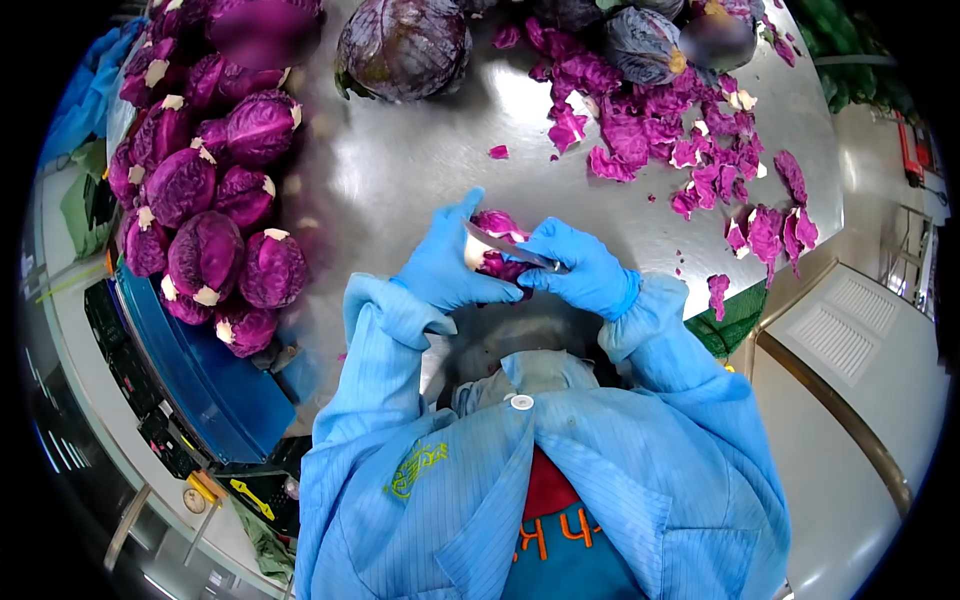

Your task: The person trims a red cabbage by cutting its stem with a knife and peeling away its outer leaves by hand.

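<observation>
In the head view, my left hand (447, 258), in a blue glove, is wrapped round the left side of a small purple cabbage (497, 226) near the table's front edge. The cabbage shows a pale cut patch on its left. My right hand (580, 268), also gloved in blue, grips a knife (505, 247) whose blade lies across the cabbage. The fingertips of both hands are close together at the cabbage's lower right side. Part of the cabbage is hidden behind the gloves and blade.
Several peeled purple cabbages (205, 255) are piled on the left of the metal table (385, 165). Dark unpeeled cabbages (402, 48) lie at the back. Loose purple leaves (625, 135) spread over the right side. A blue container (200, 370) stands below left.
</observation>
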A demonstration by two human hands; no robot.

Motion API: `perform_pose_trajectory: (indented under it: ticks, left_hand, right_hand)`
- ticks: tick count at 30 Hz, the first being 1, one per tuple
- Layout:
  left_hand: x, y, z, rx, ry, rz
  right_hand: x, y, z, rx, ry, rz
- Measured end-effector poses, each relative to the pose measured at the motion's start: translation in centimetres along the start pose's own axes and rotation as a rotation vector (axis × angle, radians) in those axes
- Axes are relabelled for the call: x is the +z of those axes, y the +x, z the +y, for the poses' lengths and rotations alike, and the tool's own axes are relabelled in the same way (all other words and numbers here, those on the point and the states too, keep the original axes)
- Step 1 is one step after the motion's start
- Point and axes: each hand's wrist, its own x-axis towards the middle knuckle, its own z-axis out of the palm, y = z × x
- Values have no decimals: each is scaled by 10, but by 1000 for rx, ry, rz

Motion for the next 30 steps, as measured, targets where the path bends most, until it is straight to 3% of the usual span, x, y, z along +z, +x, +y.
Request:
perform_pose_trajectory:
  ticks: [4, 7, 12, 18, 23, 27, 30]
  left_hand:
    - [-5, 0, -6, -30, -221, -59]
    - [-11, 0, 2, -111, -474, -95]
    - [-19, 6, -4, -133, -523, -155]
    - [-11, -5, -18, 129, -52, 98]
    - [3, -19, -5, 204, 28, 159]
    - [17, -29, 4, 245, 93, 228]
    - [23, -31, 11, 235, 64, 231]
  right_hand:
    - [15, 15, -2, 232, 725, 104]
    - [7, 23, -17, 505, 718, 77]
    - [15, 27, -22, 527, 797, 167]
    - [13, 32, -28, 516, 812, 180]
    - [0, 22, -18, 502, 907, 109]
    - [8, 9, -3, 646, 765, 424]
    - [17, 5, -4, 649, 666, 292]
